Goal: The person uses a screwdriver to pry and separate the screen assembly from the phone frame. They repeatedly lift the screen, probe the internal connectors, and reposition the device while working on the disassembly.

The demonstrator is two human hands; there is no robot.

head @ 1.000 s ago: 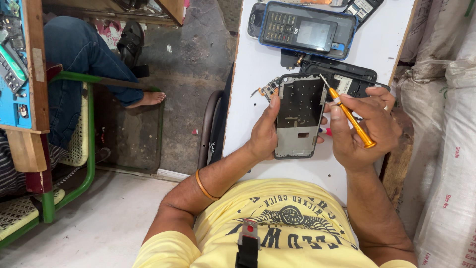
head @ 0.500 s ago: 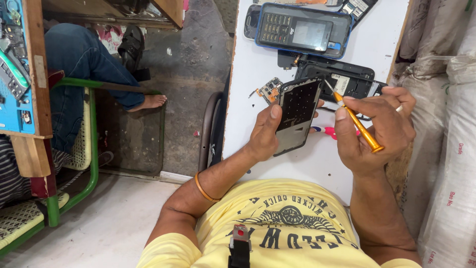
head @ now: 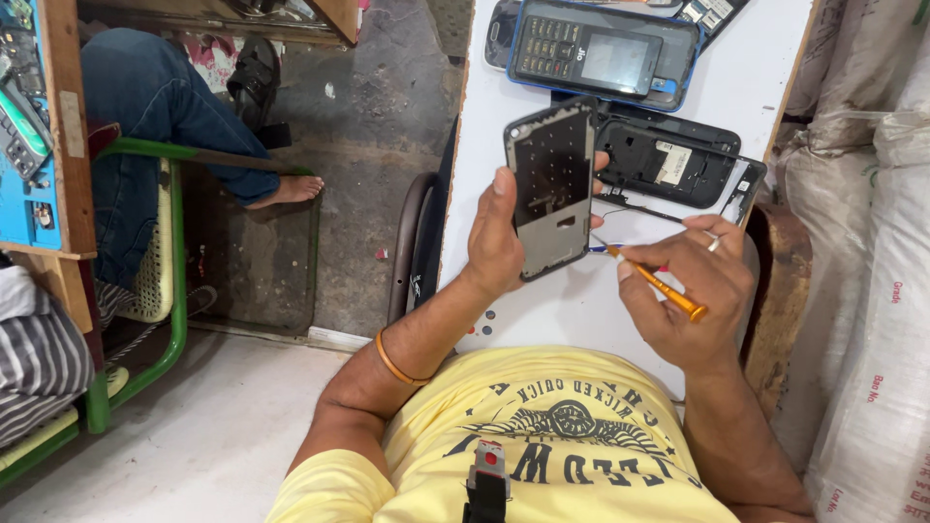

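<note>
My left hand (head: 499, 237) grips a dark phone frame (head: 552, 184), a flat rectangular panel raised upright above the white table (head: 775, 68). An orange-handled screwdriver (head: 659, 286) sits in my right hand (head: 693, 291), its tip pointing left toward the lower right edge of the frame. Beyond the frame, a black phone back shell (head: 668, 160) with exposed parts lies on the table. At the far end lies a blue-edged keypad phone (head: 605, 53).
White woven sacks (head: 872, 271) line the right side of the table. On the left, another person's jeans-clad leg and bare foot (head: 281, 191) rest by a green-framed chair (head: 165, 281). A blue board with phone parts (head: 24, 126) sits at far left.
My left hand lifted the phone frame off the table and turned it upright. My right hand with the screwdriver dropped lower and drew nearer to me.
</note>
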